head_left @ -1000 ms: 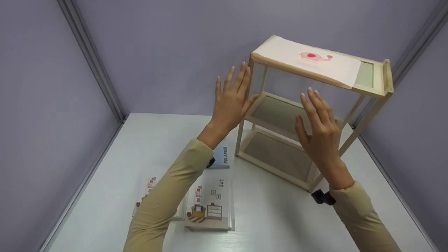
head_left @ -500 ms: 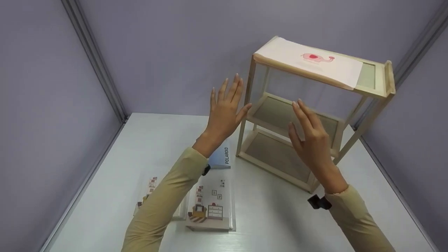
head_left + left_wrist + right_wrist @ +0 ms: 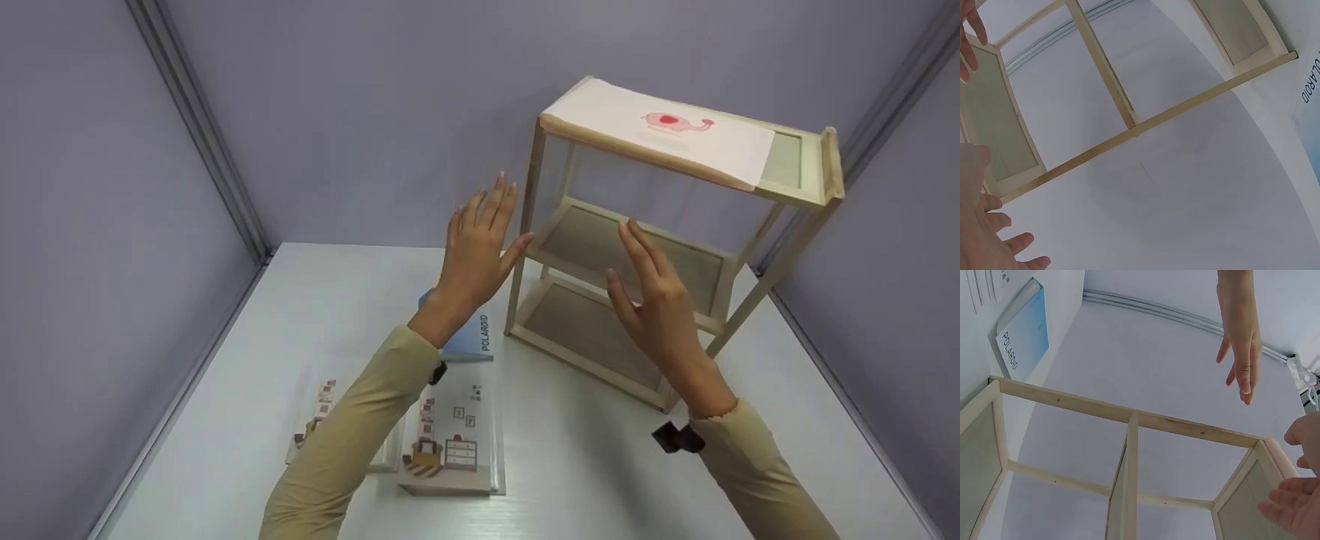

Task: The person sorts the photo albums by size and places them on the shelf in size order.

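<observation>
A pale wooden shelf rack (image 3: 630, 266) with three tiers stands at the right of the table in the head view. Over its top tier lies a white cloth (image 3: 600, 109) printed with a pink elephant. My left hand (image 3: 478, 251) is raised beside the rack's left post, fingers straight and nothing held. My right hand (image 3: 660, 307) is raised in front of the lower tiers, its fingers extended and its palm turned inward, also holding nothing. In the left wrist view the left hand (image 3: 988, 230) shows spread fingers; the right wrist view shows the right hand (image 3: 1297, 489) at its edge.
A blue Polaroid box (image 3: 469, 330) lies left of the rack, partly behind my left wrist. Nearer stand a clear-covered box (image 3: 450, 442) with a room picture and a similar one (image 3: 322, 405) partly under my sleeve. Walls enclose the white table (image 3: 570, 480).
Both hands have come down and back from near the rack's top. The right hand has also shifted left. The rack, cloth and boxes have stayed put.
</observation>
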`<move>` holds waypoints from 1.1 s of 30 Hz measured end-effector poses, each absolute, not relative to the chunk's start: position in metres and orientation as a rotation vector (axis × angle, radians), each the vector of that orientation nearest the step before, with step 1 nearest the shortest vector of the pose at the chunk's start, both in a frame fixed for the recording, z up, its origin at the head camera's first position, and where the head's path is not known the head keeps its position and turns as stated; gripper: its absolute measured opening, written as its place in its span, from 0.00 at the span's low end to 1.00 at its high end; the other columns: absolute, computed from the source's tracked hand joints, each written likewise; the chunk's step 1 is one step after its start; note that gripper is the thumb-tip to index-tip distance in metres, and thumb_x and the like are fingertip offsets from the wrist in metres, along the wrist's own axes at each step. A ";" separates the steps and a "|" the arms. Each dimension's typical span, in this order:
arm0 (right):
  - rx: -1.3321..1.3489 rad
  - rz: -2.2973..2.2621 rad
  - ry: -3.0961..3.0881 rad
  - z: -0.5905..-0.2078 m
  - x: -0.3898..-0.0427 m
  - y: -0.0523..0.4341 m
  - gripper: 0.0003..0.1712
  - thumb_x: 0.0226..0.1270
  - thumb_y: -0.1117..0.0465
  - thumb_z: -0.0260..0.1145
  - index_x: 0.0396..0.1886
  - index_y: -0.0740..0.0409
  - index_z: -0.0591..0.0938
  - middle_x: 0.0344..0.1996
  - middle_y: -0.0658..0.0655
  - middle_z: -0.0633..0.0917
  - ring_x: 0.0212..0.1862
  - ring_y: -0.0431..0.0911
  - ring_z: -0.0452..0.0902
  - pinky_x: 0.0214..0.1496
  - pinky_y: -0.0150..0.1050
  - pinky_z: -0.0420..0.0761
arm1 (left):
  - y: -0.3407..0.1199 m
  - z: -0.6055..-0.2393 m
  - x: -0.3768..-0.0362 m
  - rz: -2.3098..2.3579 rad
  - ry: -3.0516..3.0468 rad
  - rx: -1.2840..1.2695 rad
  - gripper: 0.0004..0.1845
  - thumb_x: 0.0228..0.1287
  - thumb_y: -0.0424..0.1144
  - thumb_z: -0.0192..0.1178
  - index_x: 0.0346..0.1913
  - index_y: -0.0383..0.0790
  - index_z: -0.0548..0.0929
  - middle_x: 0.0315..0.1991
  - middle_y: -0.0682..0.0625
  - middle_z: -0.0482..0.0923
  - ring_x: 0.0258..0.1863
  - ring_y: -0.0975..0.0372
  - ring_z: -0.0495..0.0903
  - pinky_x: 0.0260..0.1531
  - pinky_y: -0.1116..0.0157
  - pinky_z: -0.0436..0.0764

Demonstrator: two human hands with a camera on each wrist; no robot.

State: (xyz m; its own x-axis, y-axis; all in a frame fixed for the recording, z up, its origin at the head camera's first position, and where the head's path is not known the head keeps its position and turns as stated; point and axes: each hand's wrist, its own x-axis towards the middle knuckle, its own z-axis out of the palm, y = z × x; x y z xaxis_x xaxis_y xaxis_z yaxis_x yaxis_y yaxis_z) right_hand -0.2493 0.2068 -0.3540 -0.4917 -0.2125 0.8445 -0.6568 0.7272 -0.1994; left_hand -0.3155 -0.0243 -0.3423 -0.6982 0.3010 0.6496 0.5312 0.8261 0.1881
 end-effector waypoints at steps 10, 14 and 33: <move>0.669 0.693 -2.106 -0.363 -0.249 0.204 0.34 0.63 0.65 0.63 0.68 0.57 0.63 0.66 0.58 0.67 0.65 0.54 0.65 0.60 0.52 0.70 | -0.028 -0.355 -0.311 -0.475 -2.415 -0.612 0.36 0.69 0.59 0.43 0.73 0.44 0.52 0.73 0.48 0.49 0.69 0.53 0.54 0.66 0.51 0.57; 0.656 0.726 -2.144 -0.366 -0.248 0.202 0.36 0.63 0.63 0.63 0.70 0.53 0.62 0.65 0.58 0.67 0.65 0.52 0.65 0.61 0.51 0.70 | -0.030 -0.362 -0.310 -0.501 -2.408 -0.618 0.37 0.67 0.57 0.48 0.72 0.42 0.53 0.72 0.45 0.51 0.68 0.51 0.56 0.66 0.51 0.58; 0.669 0.778 -2.210 -0.378 -0.245 0.196 0.36 0.65 0.61 0.62 0.71 0.56 0.59 0.65 0.62 0.66 0.65 0.54 0.64 0.61 0.52 0.70 | -0.042 -0.381 -0.302 -0.561 -2.399 -0.623 0.36 0.67 0.55 0.49 0.71 0.39 0.56 0.70 0.41 0.55 0.67 0.50 0.58 0.64 0.50 0.60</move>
